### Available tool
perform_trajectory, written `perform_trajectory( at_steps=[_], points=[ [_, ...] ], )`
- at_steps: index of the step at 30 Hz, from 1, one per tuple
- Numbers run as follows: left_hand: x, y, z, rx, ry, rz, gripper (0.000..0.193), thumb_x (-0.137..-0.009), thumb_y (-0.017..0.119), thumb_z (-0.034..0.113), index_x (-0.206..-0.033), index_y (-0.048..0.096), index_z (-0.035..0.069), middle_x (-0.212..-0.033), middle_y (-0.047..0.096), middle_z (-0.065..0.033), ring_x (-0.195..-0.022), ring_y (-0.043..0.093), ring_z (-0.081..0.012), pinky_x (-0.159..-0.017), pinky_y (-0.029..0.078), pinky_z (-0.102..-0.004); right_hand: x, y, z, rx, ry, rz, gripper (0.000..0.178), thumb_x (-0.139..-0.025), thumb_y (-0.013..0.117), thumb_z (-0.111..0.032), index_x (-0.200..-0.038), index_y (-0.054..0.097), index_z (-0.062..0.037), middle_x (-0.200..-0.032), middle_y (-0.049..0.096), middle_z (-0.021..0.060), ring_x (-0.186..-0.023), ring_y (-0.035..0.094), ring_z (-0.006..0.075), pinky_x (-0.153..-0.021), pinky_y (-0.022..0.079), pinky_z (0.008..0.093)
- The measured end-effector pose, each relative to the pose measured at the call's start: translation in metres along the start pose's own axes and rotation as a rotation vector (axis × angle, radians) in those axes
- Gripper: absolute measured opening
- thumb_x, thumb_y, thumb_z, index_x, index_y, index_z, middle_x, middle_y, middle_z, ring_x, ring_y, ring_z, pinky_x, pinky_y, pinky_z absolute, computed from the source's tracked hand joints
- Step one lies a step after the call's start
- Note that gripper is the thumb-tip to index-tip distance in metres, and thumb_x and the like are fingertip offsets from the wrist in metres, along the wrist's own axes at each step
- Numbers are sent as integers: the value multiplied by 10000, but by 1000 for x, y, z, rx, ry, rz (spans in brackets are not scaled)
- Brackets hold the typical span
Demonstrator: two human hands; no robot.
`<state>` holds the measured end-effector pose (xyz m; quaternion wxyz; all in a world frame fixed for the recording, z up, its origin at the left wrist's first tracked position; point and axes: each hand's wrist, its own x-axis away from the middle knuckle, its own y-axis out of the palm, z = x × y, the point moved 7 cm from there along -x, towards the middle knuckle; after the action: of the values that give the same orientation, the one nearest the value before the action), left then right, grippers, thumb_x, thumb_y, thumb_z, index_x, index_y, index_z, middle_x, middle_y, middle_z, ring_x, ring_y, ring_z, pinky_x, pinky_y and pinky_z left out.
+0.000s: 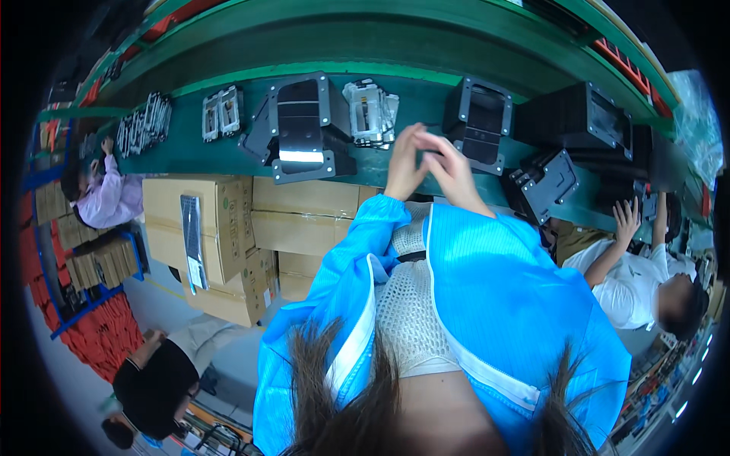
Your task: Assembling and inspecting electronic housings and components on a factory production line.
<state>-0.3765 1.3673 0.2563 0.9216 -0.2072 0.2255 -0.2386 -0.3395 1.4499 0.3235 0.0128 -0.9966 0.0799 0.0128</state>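
My left hand [407, 165] and my right hand [454, 173] meet over the near edge of the green bench [262, 80], their fingertips close together. The fingers of both are bent inward; whatever they hold, if anything, is too small or hidden to make out. Just left of them lies a stack of flat silver metal frames [369, 114]. Beyond my right hand stands a black bracket-like housing [480, 114] with metal-ringed holes at its corners. A similar black housing [300, 114] is on the left, with a bright strip of reflection across it.
More silver frames [220, 114] and a row of them [144, 125] lie farther left. Black housings [574, 121] crowd the right, some tilted [544, 186]. Cardboard boxes [201, 220] are stacked below the bench. Co-workers sit at left [110, 199] and right [627, 277]; another person [160, 387] is lower left.
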Motion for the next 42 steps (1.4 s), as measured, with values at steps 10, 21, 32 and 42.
perform_trajectory(
  at_steps=[10,21,32,42],
  points=[
    [58,-36,-72,-372,-518,82,647,-757,613,44,-1331,333,-57,-1434,248,-267,-1300,304,-445,-1061,306,-477,-113,52,214,723,663,104,743,-708,735,-450,-1135,530,122,-1157,564,280,-1110,534,391,-905,452,449],
    [51,-21,-103,-354,-734,160,724,-752,618,49,-1380,267,-29,-1414,200,-326,-1315,231,-489,-1060,278,-518,-118,64,228,695,821,210,818,-617,787,-546,-1059,609,119,-1058,626,268,-941,628,389,-841,492,385],
    [36,-31,-93,-327,-643,118,665,-808,621,86,-1380,288,21,-1407,249,-271,-1259,310,-470,-1036,310,-490,-132,47,238,157,620,165,836,-627,839,-394,-1193,480,106,-986,655,172,-884,646,247,-771,499,347],
    [-28,-50,-112,-50,-483,568,519,-927,528,216,-1357,340,-5,-1359,361,-235,-1274,361,-367,-1040,320,-425,-78,18,134,846,485,303,640,-646,813,-220,-1183,502,-64,-1048,631,157,-884,634,324,-744,510,389]
  ],
)
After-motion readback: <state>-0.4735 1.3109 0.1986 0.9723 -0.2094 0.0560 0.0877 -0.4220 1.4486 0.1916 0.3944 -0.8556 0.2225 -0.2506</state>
